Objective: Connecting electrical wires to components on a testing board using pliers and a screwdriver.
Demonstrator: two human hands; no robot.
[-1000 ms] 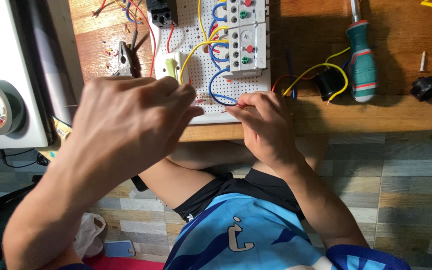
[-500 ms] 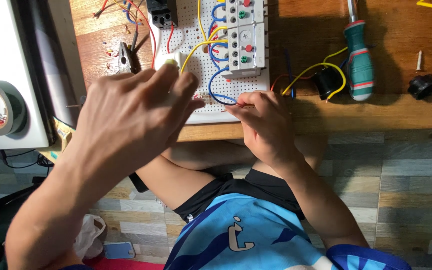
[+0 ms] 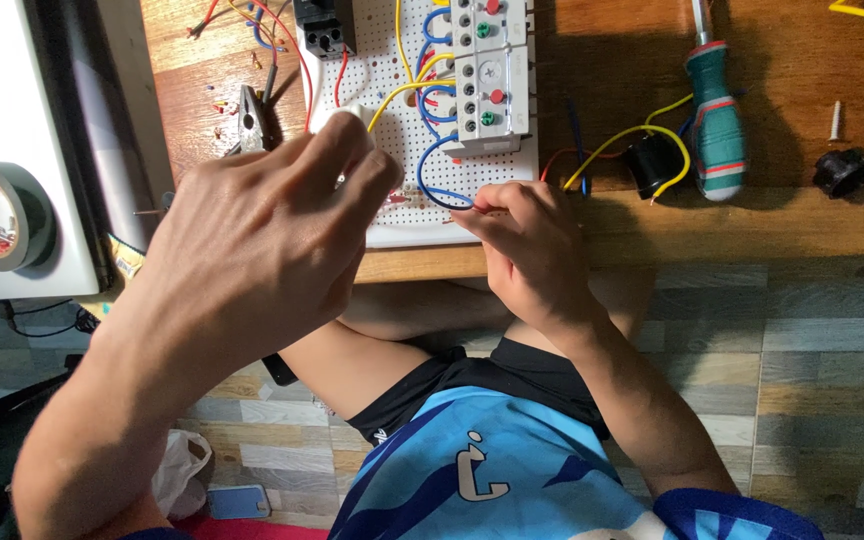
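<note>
Tape roll: a black roll of tape (image 3: 0, 215) lies on a white box (image 3: 12, 120) at 9 o'clock, far left of the view.
Pliers: a small pair of pliers (image 3: 249, 118) lies on the wooden desk (image 3: 792, 215), at 11 o'clock from the left hand, just beside the board's left edge.
Left hand: the left hand (image 3: 262, 240) hangs close under the camera and hides the board's lower left corner; its fingers are curled together, the tips closed on a small white part (image 3: 350, 116) that a yellow wire (image 3: 407, 90) runs into.
Board: the white perforated board (image 3: 422, 215) lies at 12 o'clock on the desk's near edge, carrying a grey-white terminal block (image 3: 492, 70) and looped blue wires (image 3: 439, 165).
Right hand: the right hand (image 3: 532, 245) rests at the board's lower right corner, thumb and forefinger pinching a thin red wire (image 3: 477, 211) beside the end of a blue loop.
Screwdriver: a green-handled screwdriver (image 3: 714, 120) lies at 1 o'clock, well apart from both hands, next to a black round part (image 3: 650, 163) ringed by yellow wire.
Knob: a black knob (image 3: 845, 170) sits at 2 o'clock, a screw (image 3: 835, 120) just above it.
</note>
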